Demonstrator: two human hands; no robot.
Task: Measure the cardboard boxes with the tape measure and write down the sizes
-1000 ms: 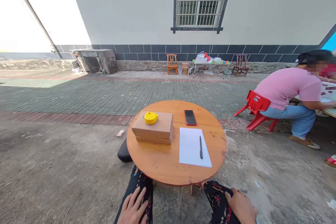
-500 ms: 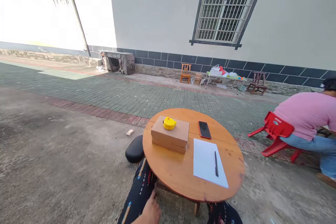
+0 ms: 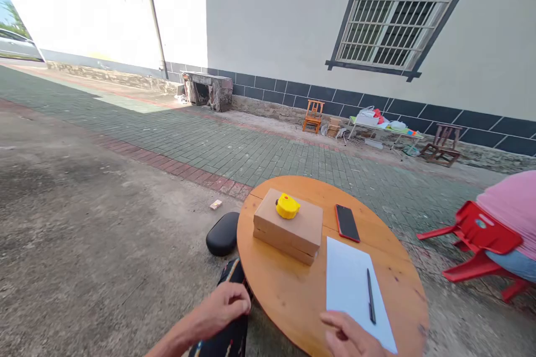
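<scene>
I sit at a small round wooden table [image 3: 293, 301]. On it lie a brown cardboard box [image 3: 288, 227] with a yellow tape measure [image 3: 287, 206] on top, a dark phone [image 3: 347, 222], and a white sheet of paper [image 3: 354, 287] with a black pen [image 3: 371, 303] on it. My left hand [image 3: 221, 307] hovers over my left knee beside the table's near edge, fingers curled with nothing visible in them. My right hand [image 3: 349, 337] is raised at the table's near edge, touching the bottom of the paper, fingers loosely extended and partly cut off by the frame.
A black padded stool [image 3: 223, 233] stands left of the table. A person in a pink shirt [image 3: 513, 209] sits on a red plastic chair [image 3: 481, 237] at the right. Small chairs and a low table [image 3: 383, 127] line the far wall under a barred window.
The view has swung left and tilted. Both hands have risen from my knees: the left one has curled beside the table edge, the right one has reached the paper's near edge.
</scene>
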